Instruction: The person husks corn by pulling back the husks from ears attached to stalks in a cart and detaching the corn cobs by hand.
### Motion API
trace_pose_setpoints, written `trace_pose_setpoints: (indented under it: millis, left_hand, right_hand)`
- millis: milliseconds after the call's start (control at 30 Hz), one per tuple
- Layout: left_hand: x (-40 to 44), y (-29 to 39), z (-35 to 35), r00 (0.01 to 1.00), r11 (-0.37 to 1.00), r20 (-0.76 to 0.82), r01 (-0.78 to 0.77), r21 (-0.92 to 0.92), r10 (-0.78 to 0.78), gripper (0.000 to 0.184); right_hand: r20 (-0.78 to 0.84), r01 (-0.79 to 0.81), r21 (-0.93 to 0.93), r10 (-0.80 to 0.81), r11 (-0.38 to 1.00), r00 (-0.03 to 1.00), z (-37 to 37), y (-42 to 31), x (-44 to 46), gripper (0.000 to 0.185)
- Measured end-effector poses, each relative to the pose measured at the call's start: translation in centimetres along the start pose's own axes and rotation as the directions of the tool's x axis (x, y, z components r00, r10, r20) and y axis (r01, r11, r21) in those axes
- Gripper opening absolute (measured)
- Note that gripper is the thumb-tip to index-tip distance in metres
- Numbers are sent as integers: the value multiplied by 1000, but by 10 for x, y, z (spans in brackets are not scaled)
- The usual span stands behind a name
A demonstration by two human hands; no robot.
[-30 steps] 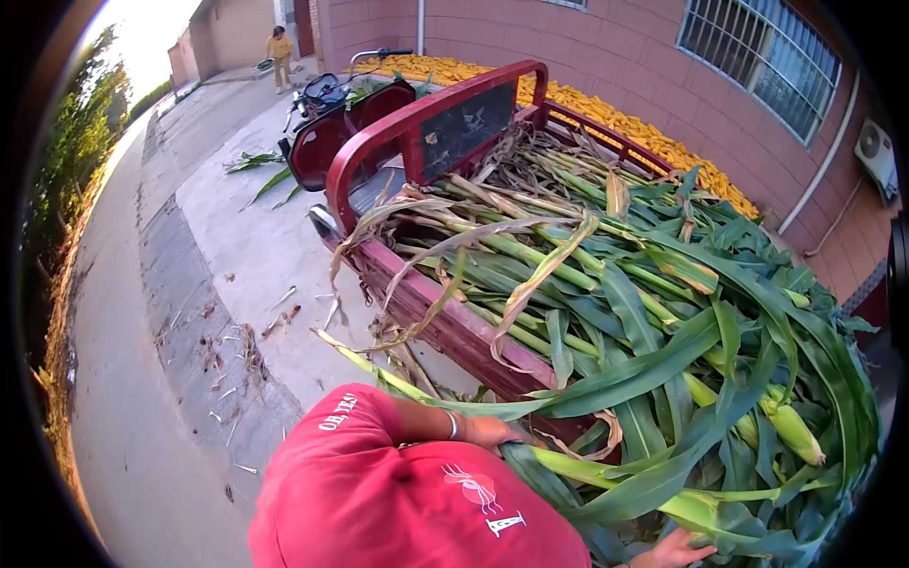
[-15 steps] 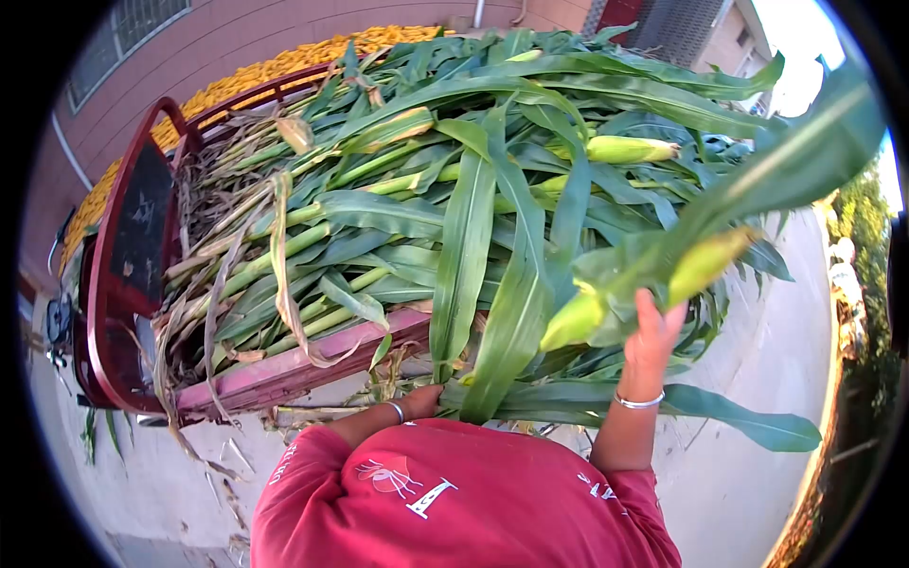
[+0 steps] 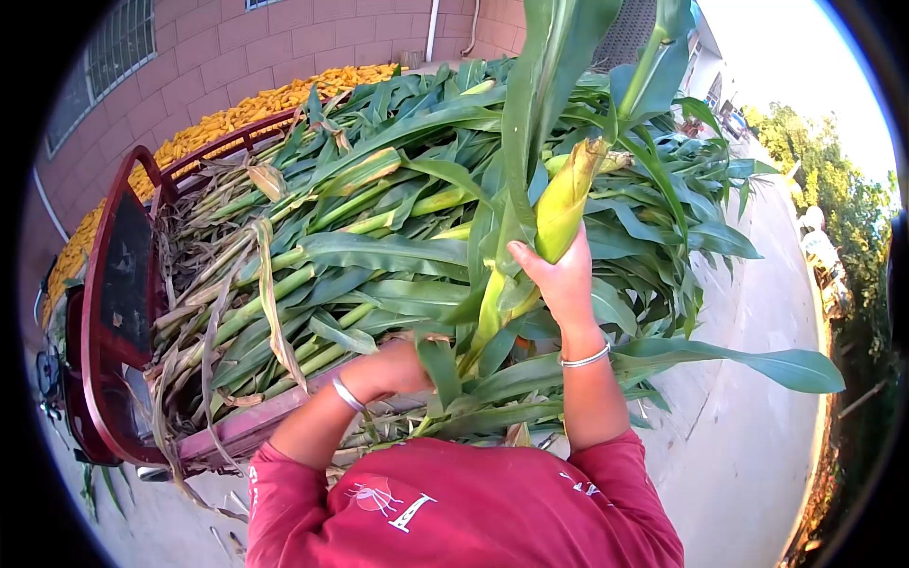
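A green corn stalk (image 3: pixel 492 312) with long leaves stands raised in front of me, leaning over the cart. My right hand (image 3: pixel 566 279) is closed around the base of a yellow-green, husk-covered ear of corn (image 3: pixel 565 204) on this stalk, thumb to the left. Lower down, my left hand (image 3: pixel 405 365) is at the lower part of the same stalk and appears to grip it. A hanging leaf (image 3: pixel 439 369) hides most of its fingers. Behind both hands lies a thick pile of cut corn stalks (image 3: pixel 379 256).
The pile fills a red cart with a pink side rail (image 3: pixel 270 417) and a dark-panelled front frame (image 3: pixel 121 275). Yellow corn cobs (image 3: pixel 227 118) are heaped along the brick wall (image 3: pixel 237 57). Concrete ground (image 3: pixel 729 445) lies right, with trees (image 3: pixel 833 170) beyond.
My right hand has moved left and up, bringing the ear upright in front of me. My left hand has risen slightly. The raised leaves have swung from right to centre.
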State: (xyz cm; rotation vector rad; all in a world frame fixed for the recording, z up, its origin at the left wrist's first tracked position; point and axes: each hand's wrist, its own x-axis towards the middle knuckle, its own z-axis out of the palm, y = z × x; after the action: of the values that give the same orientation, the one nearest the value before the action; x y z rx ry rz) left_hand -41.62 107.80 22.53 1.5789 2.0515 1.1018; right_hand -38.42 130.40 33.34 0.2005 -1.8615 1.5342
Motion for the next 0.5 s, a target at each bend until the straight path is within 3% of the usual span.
trace_pose_setpoints:
  millis: [33,67,133,200,267,333,400,467,500]
  left_hand:
    - [12,42,-38,1000,994,4,-5,-108,6,14]
    - [21,89,-67,980,961,-153,82,-265,-126,12]
    - [41,122,-100,850,981,-524,-148,-129,59,15]
    - [72,143,-127,741,977,-645,-211,35,183,22]
    - [100,151,-144,759,972,-610,-135,194,227,31]
    - [116,152,-152,798,966,-554,-135,219,237,34]
    - [124,157,-157,858,948,-480,-28,316,185,32]
    - [129,162,-165,857,951,-490,-2,309,161,30]
    - [132,163,-172,874,943,-475,69,326,100,29]
  right_hand:
    - [5,11,-56,-11,998,1000,2,2,2,60]
    - [9,28,-111,-27,993,1000,5,3,4,60]
    - [-6,47,-182,-49,982,999,10,-6,4,60]
    - [-22,68,-252,-76,965,997,15,-11,5,59]
    - [-18,18,-105,-20,994,1000,18,-10,5,59]
    - [-40,3,-169,-10,986,999,20,-14,4,58]
    - [-55,7,-206,-19,979,998,23,-18,4,58]
    - [-66,28,-235,-45,972,997,25,-10,6,62]
    - [-83,3,-340,-33,940,996,28,-9,7,64]
